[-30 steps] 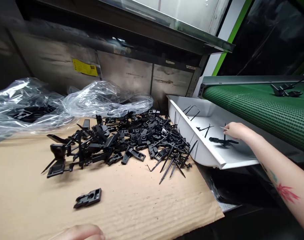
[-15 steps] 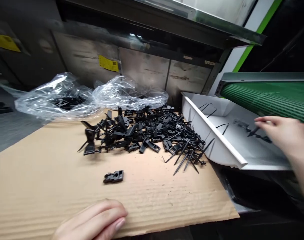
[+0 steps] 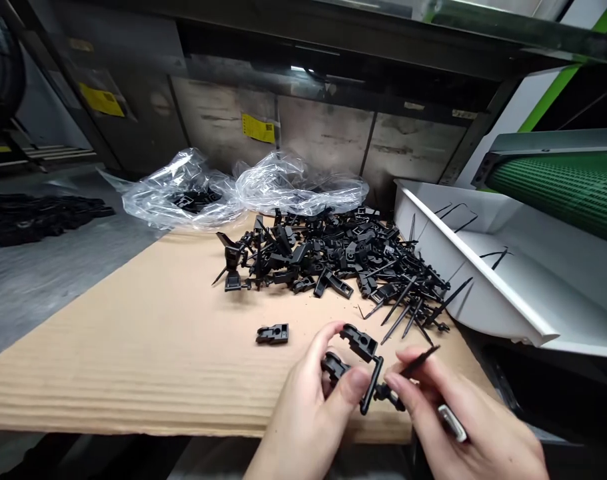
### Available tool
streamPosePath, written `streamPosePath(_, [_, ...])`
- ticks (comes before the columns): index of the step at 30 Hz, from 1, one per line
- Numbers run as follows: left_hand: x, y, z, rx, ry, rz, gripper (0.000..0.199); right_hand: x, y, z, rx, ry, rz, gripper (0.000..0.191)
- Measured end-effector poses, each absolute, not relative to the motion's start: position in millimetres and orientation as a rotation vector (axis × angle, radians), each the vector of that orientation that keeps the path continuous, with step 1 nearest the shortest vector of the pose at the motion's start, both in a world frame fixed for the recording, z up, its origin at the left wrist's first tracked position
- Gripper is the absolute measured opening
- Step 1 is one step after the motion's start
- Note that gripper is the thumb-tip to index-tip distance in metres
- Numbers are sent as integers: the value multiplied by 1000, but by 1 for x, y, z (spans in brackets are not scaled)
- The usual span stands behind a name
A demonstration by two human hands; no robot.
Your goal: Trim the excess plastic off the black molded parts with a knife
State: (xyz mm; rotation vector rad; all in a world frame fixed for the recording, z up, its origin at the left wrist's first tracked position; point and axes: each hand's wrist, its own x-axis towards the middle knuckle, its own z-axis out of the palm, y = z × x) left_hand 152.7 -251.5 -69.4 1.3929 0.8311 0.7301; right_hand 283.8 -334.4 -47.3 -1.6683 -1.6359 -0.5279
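Note:
My left hand (image 3: 316, 400) is closed around two black plastic parts (image 3: 359, 343) joined to a sprue. In front of my left thumb runs the sprue's bar (image 3: 373, 385). My right hand (image 3: 458, 407) pinches the sprue's pointed stem (image 3: 419, 362) between thumb and fingers. A small metal-looking piece (image 3: 452, 423) shows in the right palm; its kind is hidden by the fingers. One loose black plastic part (image 3: 272, 334) lies on the cardboard (image 3: 173, 333), left of my hands. Beyond them is a pile of black parts and sprues (image 3: 333, 257).
A white tray (image 3: 483, 280) stands on the right with a few thin sprues inside, below a green conveyor belt (image 3: 563, 187). Clear plastic bags (image 3: 303, 187) lie behind the pile. More dark parts (image 3: 43, 213) lie at the far left. A metal machine wall (image 3: 318, 140) closes the back.
My right hand has come from over the white tray to the front of the cardboard. My left hand has moved right and up, and now holds the sprue with its parts. The view has shifted left.

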Motion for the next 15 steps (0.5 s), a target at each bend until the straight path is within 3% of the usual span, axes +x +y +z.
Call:
streamPosePath(2, [153, -245, -67, 1421, 896, 760, 59, 280, -332, -46, -1607, -1692, -464, 5])
streamPosePath(9, [150, -245, -65, 1814, 961, 685, 15, 279, -331, -56, -1479, -1923, -474, 17])
streamPosePath(12, [146, -247, -66, 2121, 1095, 698, 19, 283, -331, -59, -1471, -1917, -461, 25])
streamPosePath(15, [137, -238, -69, 2335, 1263, 668, 23, 298, -335, -57, -1575, -1840, -375, 19])
